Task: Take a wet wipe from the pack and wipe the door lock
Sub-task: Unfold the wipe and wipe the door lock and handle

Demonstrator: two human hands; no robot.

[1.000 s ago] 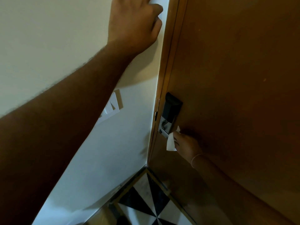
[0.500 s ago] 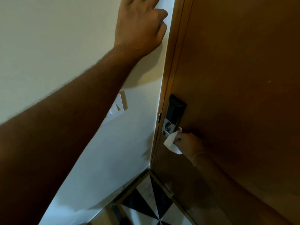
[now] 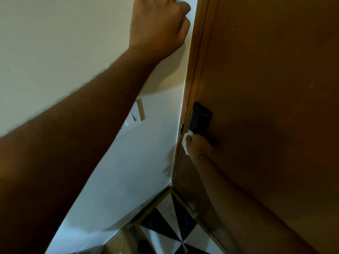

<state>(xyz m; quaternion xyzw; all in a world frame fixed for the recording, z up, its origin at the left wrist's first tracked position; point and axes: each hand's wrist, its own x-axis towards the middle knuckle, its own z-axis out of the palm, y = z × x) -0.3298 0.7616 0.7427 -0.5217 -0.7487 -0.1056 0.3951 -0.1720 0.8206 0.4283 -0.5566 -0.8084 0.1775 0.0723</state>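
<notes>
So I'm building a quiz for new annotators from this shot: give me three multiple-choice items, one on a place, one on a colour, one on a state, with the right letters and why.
1. Where does the left hand rest?
A. on the wall beside the door frame
B. on the floor
C. on the lock

2. What colour is the wet wipe?
A. blue
B. white
C. black

3. What is the right hand doing?
A. hanging empty
B. pressing the light switch
C. holding the wipe against the lower part of the door lock

Answers: 1 A, the hand lies flat on the cream wall near the frame; 2 B, the wipe shows white against the brown door; 3 C, the fingers are closed on the wipe just below the black lock body.
</notes>
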